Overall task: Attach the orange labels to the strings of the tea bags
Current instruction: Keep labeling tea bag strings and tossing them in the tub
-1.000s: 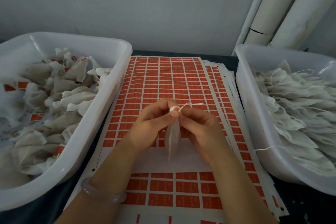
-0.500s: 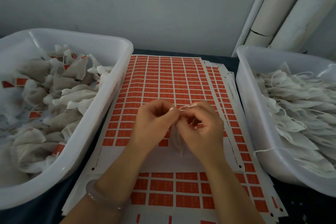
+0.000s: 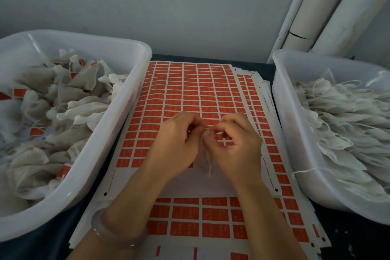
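I note a white left tub [image 3: 95,154] on the dark tabletop [image 3: 358,238], heaped with labelled tea bags [image 3: 69,95]. At centre, stacked sheets of orange labels [image 3: 190,91] lie between the tubs. Above them, the left hand [image 3: 175,143], a pale bracelet [image 3: 118,236] on its wrist, has its grip pinched on a thin white string [image 3: 207,129]. A single tea bag [image 3: 205,160] hangs just below the fingertips, between the two palms. The right hand [image 3: 238,145] meets the left, its curled grip clamped on the same string. I cannot tell which fingers bear the bag's weight. The right tub [image 3: 282,133] holds unlabelled tea bags [image 3: 348,122] with loose strings. Pale tubes [image 3: 337,6] lean on the wall behind it.
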